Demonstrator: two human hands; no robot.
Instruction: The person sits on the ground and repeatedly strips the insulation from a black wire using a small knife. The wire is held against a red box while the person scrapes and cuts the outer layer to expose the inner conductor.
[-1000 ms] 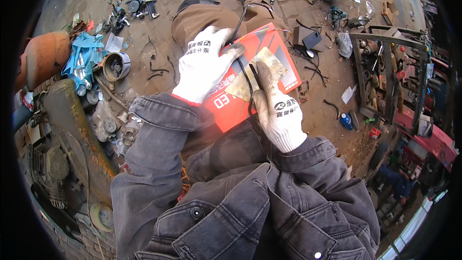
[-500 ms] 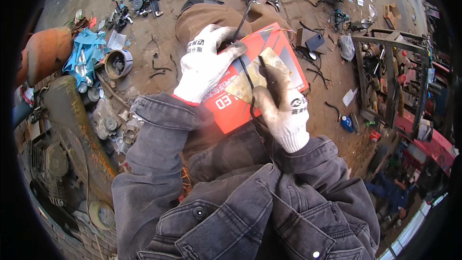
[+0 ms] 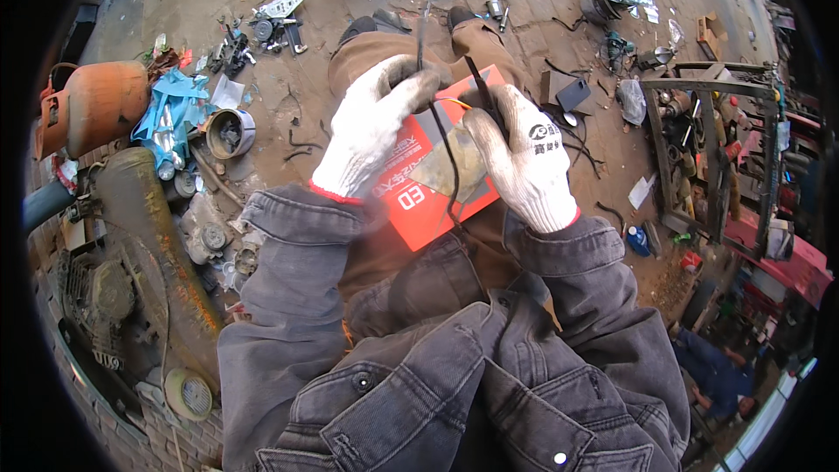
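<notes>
A red and grey cardboard box (image 3: 430, 225) lies across my lap, with a stained, yellowish patch on its top. Over it runs a black cable (image 3: 449, 157), pinched by my gloved left hand (image 3: 374, 122) near the box's upper left side. From that hand a thin yellow-orange wire (image 3: 451, 100) bends toward the right. My right hand (image 3: 523, 150), also in a white glove with soiled fingers, is closed around a dark narrow stick-like piece (image 3: 477, 77) that juts up beyond the box. Its lower part is hidden by the fingers, so its kind is unclear.
An orange gas cylinder (image 3: 109, 105), blue plastic wrapping (image 3: 170, 114) and an open can (image 3: 230, 133) stand left. On the right are a rusty metal frame (image 3: 712, 157) and a small box (image 3: 559, 92). Wire scraps litter the ground. A person (image 3: 717, 371) is at lower right.
My right hand has moved up and now holds the dark narrow piece upright, away from the yellowish patch. My left hand has shifted slightly, and the yellow-orange wire now lies between the hands.
</notes>
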